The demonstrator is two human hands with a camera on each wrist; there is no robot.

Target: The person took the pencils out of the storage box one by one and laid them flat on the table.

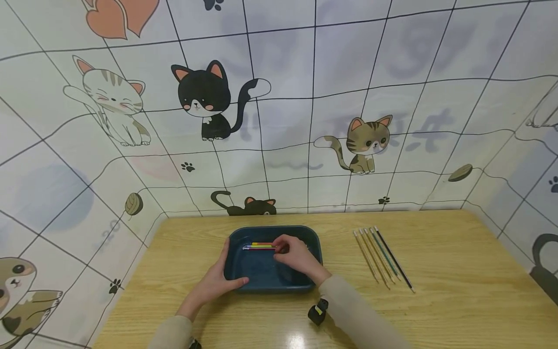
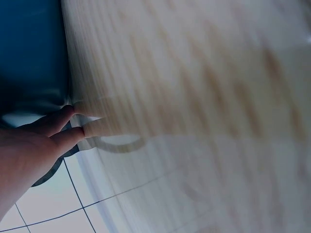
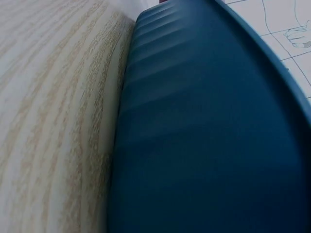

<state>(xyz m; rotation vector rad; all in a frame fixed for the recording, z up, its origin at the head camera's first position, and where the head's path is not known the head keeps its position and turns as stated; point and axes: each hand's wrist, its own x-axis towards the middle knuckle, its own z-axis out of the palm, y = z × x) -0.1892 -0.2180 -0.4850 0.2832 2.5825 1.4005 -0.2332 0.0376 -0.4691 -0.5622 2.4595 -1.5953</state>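
Observation:
A dark blue rectangular tray (image 1: pixel 266 289) sits on the table in the head view. My left hand (image 1: pixel 215 279) grips its left end, fingers along the outer wall and thumb over the near left corner. In the left wrist view the fingers (image 2: pixel 65 138) lie against the tray's side. Inside the tray, toward its far wall, lie a few slim, brightly coloured pencils (image 1: pixel 259 246), side by side. My right hand (image 1: pixel 296 254) reaches over the near right side and pinches them by the right part, its fingers hiding that stretch. The right wrist view shows mostly the tray's outer wall (image 3: pixel 194 121).
Several pencils (image 1: pixel 383 259) lie side by side, slanted, on the wooden table (image 1: pixel 457 281) to the right of the tray. Behind the table rises a wall covering (image 1: pixel 287 121) with a grid and cartoon cats. A small black device (image 1: pixel 318 311) is on the right wrist.

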